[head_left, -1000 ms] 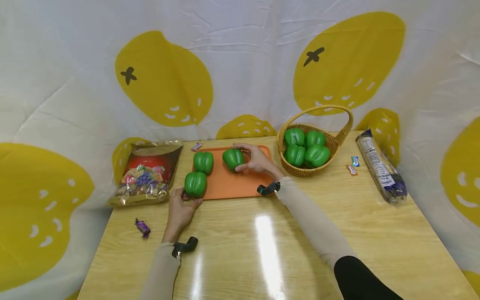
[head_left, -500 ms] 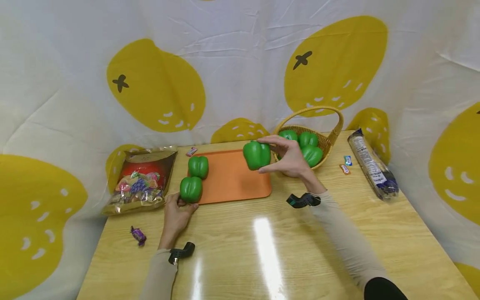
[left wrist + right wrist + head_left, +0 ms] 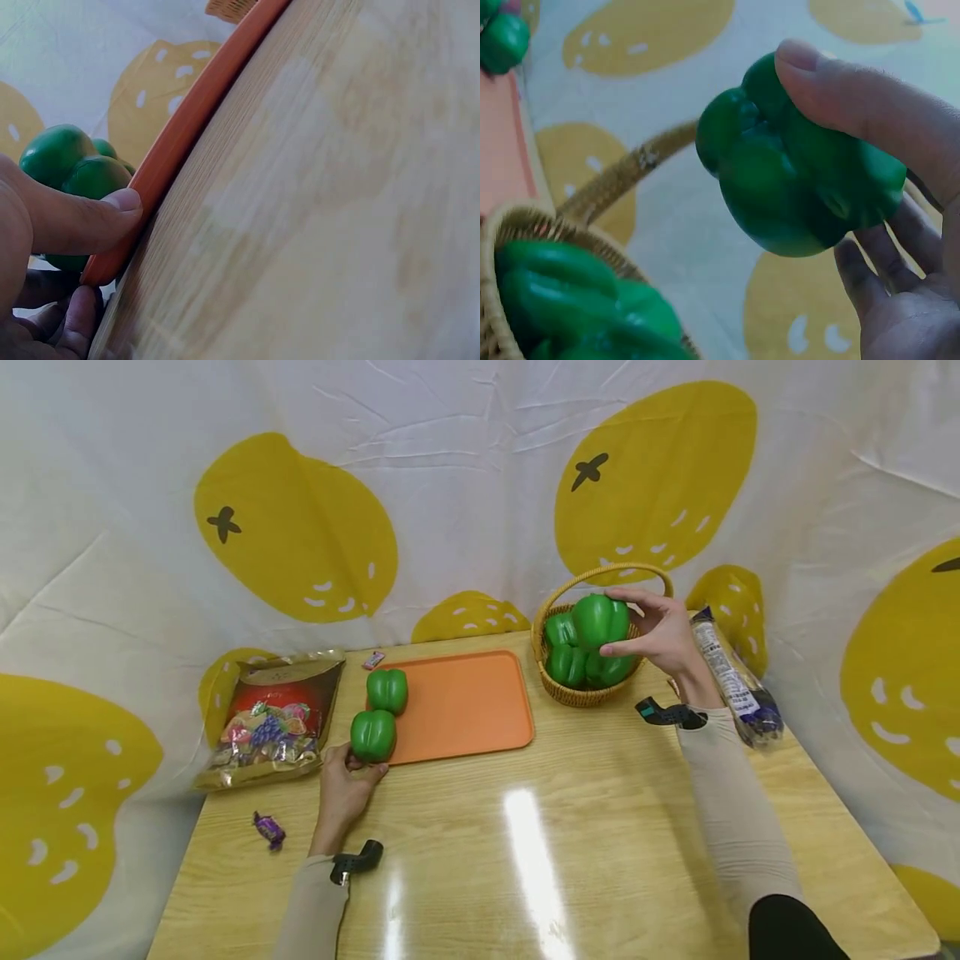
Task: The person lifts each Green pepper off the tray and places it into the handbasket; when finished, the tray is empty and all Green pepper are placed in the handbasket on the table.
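Hiding part of the basket (image 3: 573, 697), a green pepper (image 3: 598, 621) is gripped by the right hand (image 3: 663, 633); near-left corner of tray (image 3: 467, 703) is pinched by left hand (image 3: 343, 789).

Staged tabletop set: fruit-print curtain (image 3: 457, 518) round wooden table (image 3: 450, 835)

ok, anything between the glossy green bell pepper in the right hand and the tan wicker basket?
Nothing visible blocks the way in, but green bell peppers in the basket take up room. The arched wicker handle runs behind the held pepper in the right wrist view, so probably clear.
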Demonstrator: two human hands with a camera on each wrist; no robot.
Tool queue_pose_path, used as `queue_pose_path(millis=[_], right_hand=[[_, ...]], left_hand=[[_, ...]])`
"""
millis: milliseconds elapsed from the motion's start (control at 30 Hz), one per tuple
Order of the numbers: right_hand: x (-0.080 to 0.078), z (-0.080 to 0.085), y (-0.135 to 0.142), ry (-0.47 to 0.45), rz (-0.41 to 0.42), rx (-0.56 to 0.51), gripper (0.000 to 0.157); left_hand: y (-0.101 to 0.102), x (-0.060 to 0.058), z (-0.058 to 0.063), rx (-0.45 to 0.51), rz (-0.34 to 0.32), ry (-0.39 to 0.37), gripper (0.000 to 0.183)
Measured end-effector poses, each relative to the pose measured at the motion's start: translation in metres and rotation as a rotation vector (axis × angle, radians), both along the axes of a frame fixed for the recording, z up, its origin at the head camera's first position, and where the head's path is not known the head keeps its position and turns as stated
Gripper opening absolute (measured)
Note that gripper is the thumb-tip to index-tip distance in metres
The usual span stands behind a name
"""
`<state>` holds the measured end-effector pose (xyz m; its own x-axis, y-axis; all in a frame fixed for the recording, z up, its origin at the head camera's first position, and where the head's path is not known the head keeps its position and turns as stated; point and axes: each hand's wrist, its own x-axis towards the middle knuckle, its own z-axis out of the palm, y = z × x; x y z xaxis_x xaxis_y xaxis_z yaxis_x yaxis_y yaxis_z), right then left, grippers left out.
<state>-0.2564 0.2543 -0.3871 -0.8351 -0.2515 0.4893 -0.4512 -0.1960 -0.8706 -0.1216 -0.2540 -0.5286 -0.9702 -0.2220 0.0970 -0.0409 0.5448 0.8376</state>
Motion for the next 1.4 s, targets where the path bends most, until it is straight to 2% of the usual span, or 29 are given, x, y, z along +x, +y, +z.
queue_pose_path(millis=[167, 367, 567, 767, 833, 1067, 1200, 1300, 1400], right_hand=[[-0.021, -0.011, 0.005, -0.119, -0.062, 0.107, 0.073], [-0.039, -0.01, -0.001, -0.199, -0.115, 0.233, 0.073], [-0.058, -0.013, -0.012, -0.252, -0.108, 0.327, 0.075], [-0.065, -0.017, -0.015, -0.323, -0.079, 0.422, 0.082], [-0.067, -0.016, -0.016, -0.317, -0.074, 0.449, 0.082], [-0.065, -0.007, -0.024, -0.188, -0.075, 0.627, 0.082], [-0.061, -0.003, -0.026, -0.155, -0.092, 0.67, 0.087], [-0.053, 0.003, -0.025, -0.122, -0.117, 0.691, 0.094], [-0.034, 0.012, -0.025, -0.08, -0.175, 0.691, 0.097]], left_hand=[[0.0, 0.0, -0.001, -0.007, 0.003, -0.004, 0.065], [-0.001, 0.0, -0.001, -0.005, 0.002, 0.004, 0.065], [-0.002, -0.002, 0.0, -0.011, 0.002, 0.0, 0.064], [-0.002, -0.004, 0.001, -0.009, -0.004, -0.008, 0.063], [-0.002, -0.004, 0.002, -0.007, -0.004, -0.011, 0.064], [-0.005, -0.005, 0.004, -0.007, 0.013, 0.007, 0.064], [-0.005, -0.005, 0.006, -0.011, 0.012, 0.013, 0.063], [-0.004, -0.006, 0.005, -0.013, 0.01, 0.011, 0.064], [-0.004, -0.006, 0.004, -0.013, 0.003, 0.004, 0.064]])
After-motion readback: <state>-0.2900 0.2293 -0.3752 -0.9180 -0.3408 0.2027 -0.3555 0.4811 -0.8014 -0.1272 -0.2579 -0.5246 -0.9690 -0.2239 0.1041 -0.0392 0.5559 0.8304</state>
